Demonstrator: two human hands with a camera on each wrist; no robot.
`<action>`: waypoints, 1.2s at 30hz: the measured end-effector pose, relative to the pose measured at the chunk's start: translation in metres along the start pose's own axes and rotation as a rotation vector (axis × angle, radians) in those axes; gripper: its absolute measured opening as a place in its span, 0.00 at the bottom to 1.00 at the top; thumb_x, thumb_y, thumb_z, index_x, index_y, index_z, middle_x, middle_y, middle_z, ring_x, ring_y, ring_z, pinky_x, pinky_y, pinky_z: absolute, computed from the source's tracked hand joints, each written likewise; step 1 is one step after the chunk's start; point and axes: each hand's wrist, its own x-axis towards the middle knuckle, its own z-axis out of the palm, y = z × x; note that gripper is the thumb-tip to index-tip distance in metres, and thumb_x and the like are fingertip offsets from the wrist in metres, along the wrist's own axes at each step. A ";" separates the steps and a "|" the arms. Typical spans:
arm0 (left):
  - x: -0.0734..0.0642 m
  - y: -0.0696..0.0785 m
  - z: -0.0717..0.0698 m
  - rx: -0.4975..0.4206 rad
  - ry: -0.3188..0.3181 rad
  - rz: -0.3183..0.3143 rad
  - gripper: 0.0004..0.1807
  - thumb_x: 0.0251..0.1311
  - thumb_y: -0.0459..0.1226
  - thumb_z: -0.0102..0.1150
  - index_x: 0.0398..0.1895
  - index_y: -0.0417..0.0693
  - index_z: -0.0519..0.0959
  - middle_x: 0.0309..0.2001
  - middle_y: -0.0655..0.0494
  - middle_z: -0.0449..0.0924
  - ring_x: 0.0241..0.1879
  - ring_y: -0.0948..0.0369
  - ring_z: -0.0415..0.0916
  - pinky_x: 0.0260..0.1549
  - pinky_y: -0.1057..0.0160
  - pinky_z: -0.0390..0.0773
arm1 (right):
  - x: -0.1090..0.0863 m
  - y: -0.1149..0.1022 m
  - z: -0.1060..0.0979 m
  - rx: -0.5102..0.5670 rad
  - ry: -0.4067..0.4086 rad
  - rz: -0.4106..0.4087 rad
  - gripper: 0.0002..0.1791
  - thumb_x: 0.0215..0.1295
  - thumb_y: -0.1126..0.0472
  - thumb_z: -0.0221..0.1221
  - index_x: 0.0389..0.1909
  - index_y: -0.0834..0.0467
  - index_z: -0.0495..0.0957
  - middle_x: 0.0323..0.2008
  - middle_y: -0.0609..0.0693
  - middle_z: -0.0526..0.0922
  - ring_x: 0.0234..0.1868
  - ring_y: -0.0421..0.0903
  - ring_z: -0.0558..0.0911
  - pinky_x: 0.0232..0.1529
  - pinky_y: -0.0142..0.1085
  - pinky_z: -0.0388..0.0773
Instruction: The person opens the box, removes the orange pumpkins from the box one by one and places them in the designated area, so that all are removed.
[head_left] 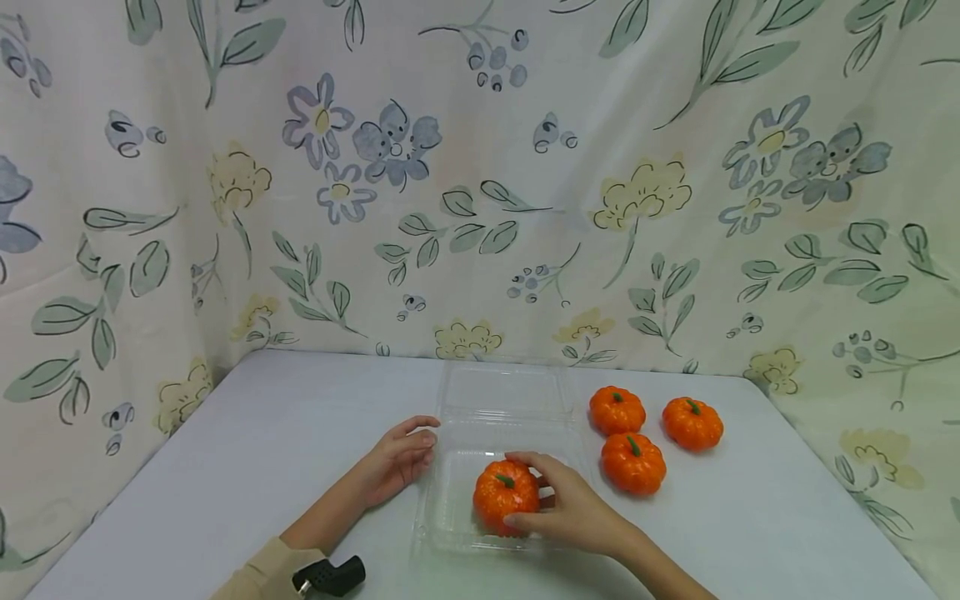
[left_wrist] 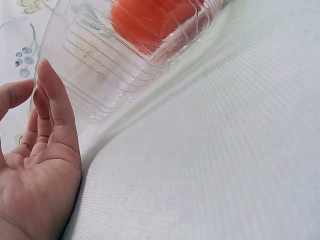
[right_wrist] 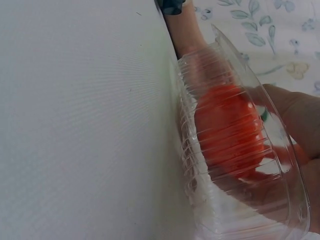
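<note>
A small orange pumpkin (head_left: 506, 498) with a green stem sits inside the clear plastic clamshell box (head_left: 450, 533), toward its front. My right hand (head_left: 573, 508) grips it from the right, thumb at the front and fingers round the far side. Through the ribbed wall in the right wrist view, the pumpkin (right_wrist: 230, 132) shows red-orange, with the fingers close round it. My left hand (head_left: 397, 462) lies beside the box's left edge, its fingers loosely bent. In the left wrist view those fingertips come right at the clear rim, and the palm holds nothing.
Several more orange pumpkins stand right of the box: one at the back (head_left: 617, 410), one nearer (head_left: 633, 464), one farther right (head_left: 693, 424). The box's lid (head_left: 504, 390) lies folded back behind it. A floral curtain (head_left: 480, 183) hangs behind the white table (head_left: 300, 433).
</note>
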 end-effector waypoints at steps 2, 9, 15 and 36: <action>0.000 -0.001 -0.001 -0.001 -0.005 0.001 0.13 0.78 0.27 0.44 0.57 0.49 0.70 0.37 0.62 0.80 0.33 0.68 0.77 0.40 0.74 0.82 | 0.000 0.000 0.000 0.001 0.006 -0.007 0.42 0.62 0.58 0.75 0.75 0.61 0.68 0.69 0.61 0.74 0.59 0.55 0.79 0.53 0.39 0.86; 0.001 -0.003 -0.002 0.002 -0.022 0.013 0.13 0.78 0.27 0.43 0.57 0.50 0.71 0.38 0.63 0.80 0.33 0.69 0.77 0.39 0.75 0.81 | -0.001 -0.003 -0.003 0.015 0.018 -0.011 0.42 0.63 0.58 0.75 0.75 0.62 0.68 0.70 0.62 0.74 0.60 0.57 0.79 0.54 0.39 0.86; 0.001 -0.004 -0.003 0.000 -0.022 0.016 0.14 0.77 0.26 0.43 0.57 0.49 0.71 0.39 0.63 0.80 0.34 0.69 0.77 0.39 0.74 0.82 | -0.003 -0.004 -0.006 0.019 0.025 -0.011 0.42 0.63 0.58 0.75 0.75 0.61 0.68 0.70 0.61 0.74 0.61 0.57 0.79 0.54 0.39 0.86; 0.001 -0.004 -0.002 -0.025 -0.039 0.037 0.15 0.77 0.25 0.42 0.58 0.48 0.71 0.39 0.62 0.81 0.34 0.69 0.78 0.39 0.74 0.81 | -0.010 -0.011 -0.030 -0.040 0.116 -0.082 0.40 0.63 0.57 0.75 0.73 0.61 0.69 0.71 0.65 0.73 0.60 0.60 0.81 0.53 0.39 0.86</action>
